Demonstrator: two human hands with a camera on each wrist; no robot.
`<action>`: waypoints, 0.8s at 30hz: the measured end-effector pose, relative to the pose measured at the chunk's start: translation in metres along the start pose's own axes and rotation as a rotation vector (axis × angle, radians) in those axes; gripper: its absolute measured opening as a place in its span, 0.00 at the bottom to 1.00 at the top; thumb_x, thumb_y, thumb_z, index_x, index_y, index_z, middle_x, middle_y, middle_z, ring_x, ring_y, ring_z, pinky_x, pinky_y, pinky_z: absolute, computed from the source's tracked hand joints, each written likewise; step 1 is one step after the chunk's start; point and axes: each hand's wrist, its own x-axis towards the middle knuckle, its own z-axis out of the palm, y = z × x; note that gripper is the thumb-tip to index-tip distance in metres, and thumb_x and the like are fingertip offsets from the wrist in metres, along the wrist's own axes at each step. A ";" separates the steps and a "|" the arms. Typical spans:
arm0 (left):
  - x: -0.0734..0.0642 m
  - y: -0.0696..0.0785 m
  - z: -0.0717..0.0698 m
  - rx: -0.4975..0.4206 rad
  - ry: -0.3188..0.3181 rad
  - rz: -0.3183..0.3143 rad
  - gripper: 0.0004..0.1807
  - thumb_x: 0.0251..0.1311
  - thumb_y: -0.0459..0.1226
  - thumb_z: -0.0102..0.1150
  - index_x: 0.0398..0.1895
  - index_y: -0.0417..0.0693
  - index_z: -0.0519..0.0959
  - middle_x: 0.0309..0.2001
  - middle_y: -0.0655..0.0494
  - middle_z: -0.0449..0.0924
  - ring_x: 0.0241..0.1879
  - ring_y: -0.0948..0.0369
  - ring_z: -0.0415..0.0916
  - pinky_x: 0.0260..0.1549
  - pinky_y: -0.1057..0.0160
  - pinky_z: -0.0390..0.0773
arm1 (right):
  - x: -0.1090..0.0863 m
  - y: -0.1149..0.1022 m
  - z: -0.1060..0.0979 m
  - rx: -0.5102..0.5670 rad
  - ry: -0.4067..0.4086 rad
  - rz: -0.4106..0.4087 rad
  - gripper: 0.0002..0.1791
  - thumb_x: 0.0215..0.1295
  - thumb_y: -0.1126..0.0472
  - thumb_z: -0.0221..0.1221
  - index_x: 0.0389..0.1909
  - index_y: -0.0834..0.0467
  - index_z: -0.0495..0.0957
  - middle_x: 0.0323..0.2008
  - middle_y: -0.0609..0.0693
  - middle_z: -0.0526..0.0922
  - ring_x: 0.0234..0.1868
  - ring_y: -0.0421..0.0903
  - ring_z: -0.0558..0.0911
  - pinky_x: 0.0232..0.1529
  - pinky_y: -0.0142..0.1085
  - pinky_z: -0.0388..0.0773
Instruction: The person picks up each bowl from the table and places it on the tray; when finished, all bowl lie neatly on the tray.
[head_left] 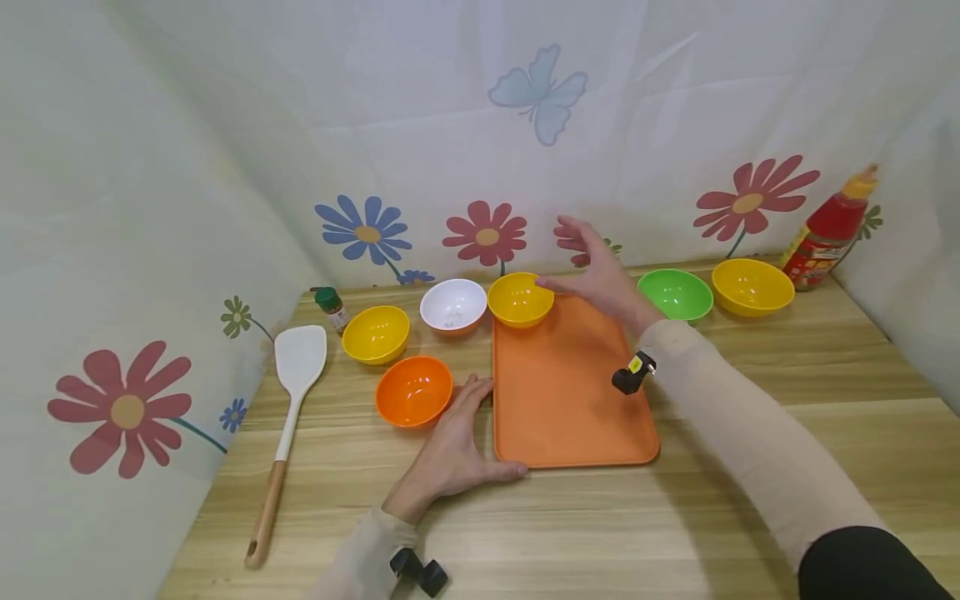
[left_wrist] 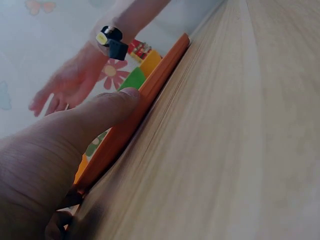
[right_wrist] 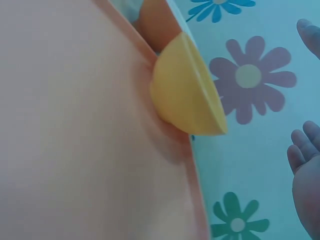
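Note:
An orange tray [head_left: 570, 392] lies flat on the table. My left hand [head_left: 453, 454] is at its near left corner, the fingers by the left side and the thumb [left_wrist: 117, 102] straight against the near rim. At the tray's far left corner sits a yellow bowl [head_left: 521, 302], also seen from the side as a yellow bowl [right_wrist: 182, 92] in the right wrist view. My right hand [head_left: 600, 279] hovers over the far edge, fingers spread and holding nothing. Its thumb appears near the bowl's rim in the head view, but the right wrist view shows hand and bowl apart.
Left of the tray stand an orange bowl [head_left: 414, 392], a white bowl [head_left: 453, 305], another yellow bowl [head_left: 377, 335], a green-capped jar [head_left: 332, 308] and a white spatula [head_left: 288, 417]. On the right are a green bowl [head_left: 675, 294], a third yellow bowl [head_left: 752, 287] and a red bottle [head_left: 828, 233].

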 end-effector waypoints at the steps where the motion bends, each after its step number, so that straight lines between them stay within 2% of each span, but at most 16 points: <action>1: 0.000 0.000 0.000 -0.001 0.001 0.003 0.77 0.38 0.74 0.86 0.89 0.51 0.60 0.88 0.51 0.58 0.90 0.51 0.47 0.85 0.39 0.58 | 0.000 -0.001 -0.004 -0.001 0.009 -0.010 0.57 0.66 0.54 0.80 0.89 0.51 0.57 0.83 0.57 0.67 0.81 0.58 0.68 0.81 0.60 0.66; 10: 0.000 -0.001 0.001 -0.001 0.000 0.002 0.77 0.38 0.72 0.87 0.90 0.51 0.60 0.89 0.51 0.57 0.90 0.52 0.47 0.86 0.40 0.56 | -0.002 -0.015 -0.053 -0.075 0.100 -0.069 0.56 0.66 0.55 0.80 0.89 0.53 0.58 0.82 0.58 0.70 0.80 0.56 0.70 0.80 0.57 0.68; 17: 0.000 0.000 0.000 -0.006 0.000 -0.004 0.77 0.38 0.73 0.86 0.90 0.52 0.59 0.89 0.52 0.57 0.90 0.52 0.46 0.85 0.38 0.57 | -0.006 -0.019 -0.092 -0.115 0.164 -0.030 0.57 0.68 0.52 0.78 0.90 0.48 0.55 0.85 0.53 0.67 0.82 0.53 0.69 0.83 0.53 0.66; 24: 0.000 -0.001 0.001 0.006 -0.001 -0.001 0.77 0.38 0.73 0.86 0.90 0.51 0.59 0.89 0.52 0.57 0.90 0.53 0.46 0.85 0.40 0.56 | -0.015 -0.021 -0.122 -0.158 0.232 -0.015 0.55 0.71 0.51 0.76 0.90 0.47 0.54 0.85 0.52 0.66 0.83 0.51 0.68 0.82 0.46 0.66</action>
